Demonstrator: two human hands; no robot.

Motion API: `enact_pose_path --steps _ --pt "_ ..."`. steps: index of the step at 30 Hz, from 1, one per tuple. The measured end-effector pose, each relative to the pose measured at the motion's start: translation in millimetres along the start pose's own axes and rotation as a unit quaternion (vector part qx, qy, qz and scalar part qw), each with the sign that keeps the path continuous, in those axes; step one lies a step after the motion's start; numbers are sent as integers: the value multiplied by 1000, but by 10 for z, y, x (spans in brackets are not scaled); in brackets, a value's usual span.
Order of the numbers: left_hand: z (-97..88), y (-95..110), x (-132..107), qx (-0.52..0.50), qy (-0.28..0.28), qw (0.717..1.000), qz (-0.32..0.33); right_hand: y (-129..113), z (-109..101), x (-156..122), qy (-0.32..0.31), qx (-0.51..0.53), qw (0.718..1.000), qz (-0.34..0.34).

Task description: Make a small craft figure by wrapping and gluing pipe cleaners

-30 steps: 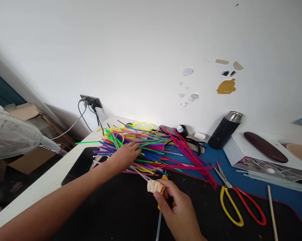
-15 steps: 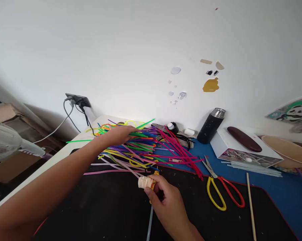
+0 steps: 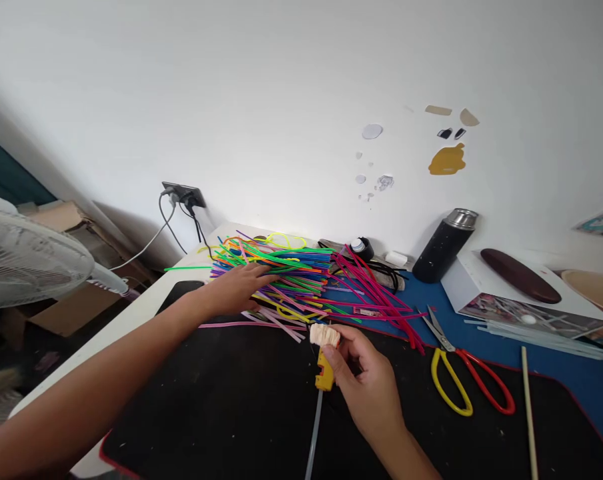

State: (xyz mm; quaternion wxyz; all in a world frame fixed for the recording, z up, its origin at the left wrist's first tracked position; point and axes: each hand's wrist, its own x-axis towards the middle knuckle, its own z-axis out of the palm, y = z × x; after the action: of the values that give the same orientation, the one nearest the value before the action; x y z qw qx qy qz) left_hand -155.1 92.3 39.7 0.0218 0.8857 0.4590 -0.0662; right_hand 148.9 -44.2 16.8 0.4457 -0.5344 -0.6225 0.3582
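Note:
My left hand [image 3: 242,288] lies over a pile of colourful pipe cleaners [image 3: 291,263], its fingers stretched out across the strands. In my right hand [image 3: 369,373], between thumb and fingers, is a cream wound piece [image 3: 324,335] with ridged sides and a bit of orange-red at its edge. Just beneath that piece lies a yellow glue gun [image 3: 324,375], partly covered by the thumb and the piece. A translucent glue stick [image 3: 314,433] runs from its rear end towards me. Pink pipe cleaners [image 3: 376,293] spread out to the right of the pile.
Scissors [image 3: 449,347] with yellow and red handles lie right of my right hand, beside a thin wooden stick [image 3: 529,413]. Further back stand a black flask [image 3: 444,247] and a white box [image 3: 486,293]. Spare glue sticks [image 3: 541,340] lie before the box. A fan [image 3: 31,257] is at left.
The view has swung left, so the fan shows more. My left hand has drawn back a little from the pile's far side. The cream piece stays in my right hand.

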Motion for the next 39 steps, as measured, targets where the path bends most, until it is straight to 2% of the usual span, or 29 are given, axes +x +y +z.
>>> enact_pose_path --steps 3,6,10,12,16,19,21,25,28,30,31,35,39 --pt "45 52 126 7 -3 1000 11 13 -3 -4 -2 3 1000 0" --pt "-33 1 247 -3 -10 1000 23 31 -5 2 4 21 1000 6" --pt "-271 -133 337 -53 -21 998 -22 22 -11 25 9 31 999 15" --pt "-425 -199 368 -78 -13 997 -11 11 -12 30 6 31 999 14" --pt "-714 -326 455 -109 -56 992 -9 18 -5 19 -2 36 999 23" --pt "-808 -406 573 -107 -71 992 -15 29 1 14 -4 35 999 27" --pt "-779 -434 671 -82 -65 994 -20 24 0 21 -3 33 999 24" --pt "-585 -418 811 -15 -37 998 -41 -3 -14 38 -11 4 1000 9" --pt "-437 -383 778 -20 -15 1000 -15 -16 -25 37 -17 -14 1000 -1" --pt "-346 -351 703 -23 24 999 17 -23 -26 28 -16 -19 1000 -2" --pt "-297 -328 665 -21 22 999 23 -26 -23 21 -18 -22 1000 0" --pt "-66 -215 613 19 -46 999 2 -18 13 -11 -35 -45 998 -7" --pt "52 -205 733 20 -30 999 -9 15 38 -23 -50 -76 995 -29"
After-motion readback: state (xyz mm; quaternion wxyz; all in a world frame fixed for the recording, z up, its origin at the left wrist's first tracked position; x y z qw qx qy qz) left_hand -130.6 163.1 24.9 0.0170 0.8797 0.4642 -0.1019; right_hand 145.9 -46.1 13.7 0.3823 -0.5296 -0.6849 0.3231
